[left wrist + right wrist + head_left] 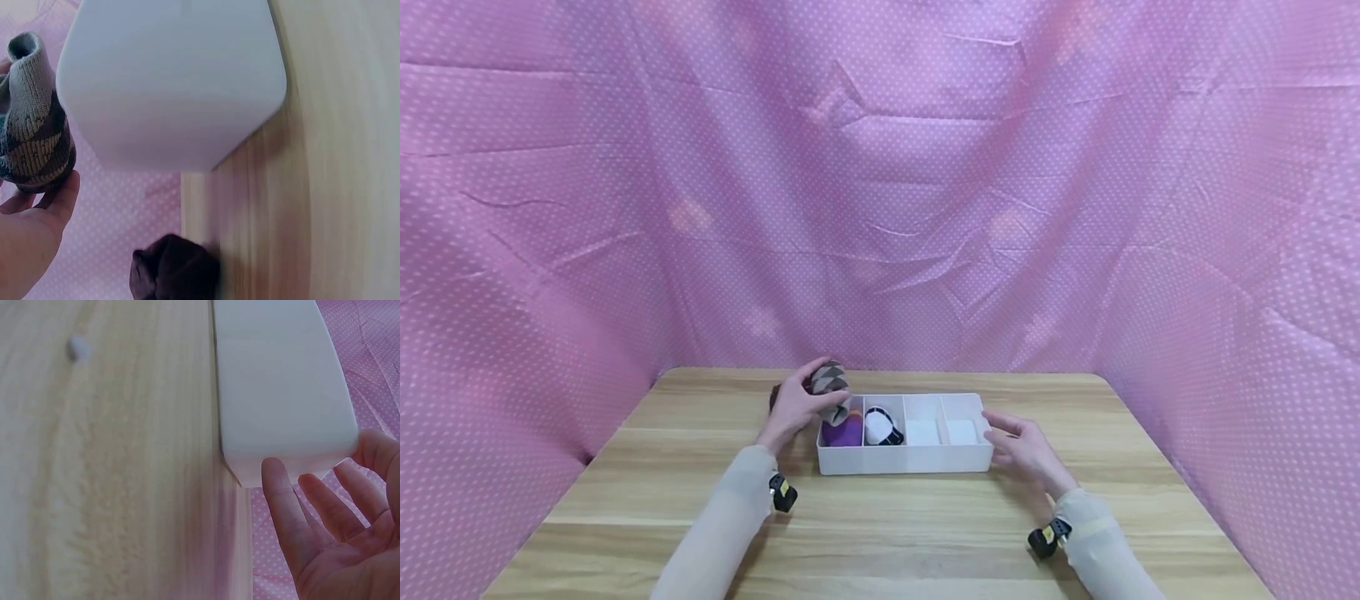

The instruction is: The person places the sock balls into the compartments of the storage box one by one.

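Observation:
My left hand [792, 408] grips a rolled sock [830, 382] with a grey and dark diamond pattern, above the left end of a white divided box [904, 460]. The left wrist view has the sock upright between fingers and thumb, its grey cuff on top. A purple bundle with some orange [844, 431] fills the leftmost compartment, and a white-and-black bundle [882, 427] lies in the one beside it. Two more compartments at the right show white inside. At the box's right end, my right hand [1028, 452] rests spread fingertips against the end wall, thumb by the rim.
A dark brown cloth bundle [178, 270] lies on the wooden table [895, 533] left of the box, mostly behind my left hand in the head view. Pink dotted curtains [880, 208] hang around the table's back and sides.

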The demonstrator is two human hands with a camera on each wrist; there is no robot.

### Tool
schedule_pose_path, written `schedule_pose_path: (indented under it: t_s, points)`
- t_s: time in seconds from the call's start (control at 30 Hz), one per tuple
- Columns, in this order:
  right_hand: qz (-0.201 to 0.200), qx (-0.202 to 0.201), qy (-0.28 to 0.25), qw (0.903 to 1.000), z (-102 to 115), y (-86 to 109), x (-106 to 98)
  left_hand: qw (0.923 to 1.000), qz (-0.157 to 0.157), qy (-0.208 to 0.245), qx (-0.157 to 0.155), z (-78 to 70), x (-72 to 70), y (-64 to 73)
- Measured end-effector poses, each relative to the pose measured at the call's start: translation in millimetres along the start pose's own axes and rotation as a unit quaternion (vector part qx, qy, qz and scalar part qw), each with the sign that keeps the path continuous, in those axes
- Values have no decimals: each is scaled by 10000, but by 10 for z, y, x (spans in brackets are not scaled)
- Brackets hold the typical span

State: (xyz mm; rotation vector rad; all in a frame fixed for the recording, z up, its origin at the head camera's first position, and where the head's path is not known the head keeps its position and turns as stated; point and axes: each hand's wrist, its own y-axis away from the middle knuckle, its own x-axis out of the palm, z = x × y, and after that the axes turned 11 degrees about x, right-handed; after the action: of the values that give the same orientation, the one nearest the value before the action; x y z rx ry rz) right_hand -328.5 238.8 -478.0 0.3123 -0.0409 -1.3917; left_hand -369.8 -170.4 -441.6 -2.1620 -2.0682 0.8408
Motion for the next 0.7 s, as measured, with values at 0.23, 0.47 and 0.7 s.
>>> schedule_pose_path:
  t_s: [0.23,0.47,0.7]
  points:
    - [-56,23,37,10000,-11,-11,17,9999,121,-7,85,-88,129,-8]
    - [-85,15,72,9999,2,2,12,9993,209,287,131,-166,258,-58]
    - [-40,-18,27,10000,18,1,11,9992,148,295,213,-248,361,-94]
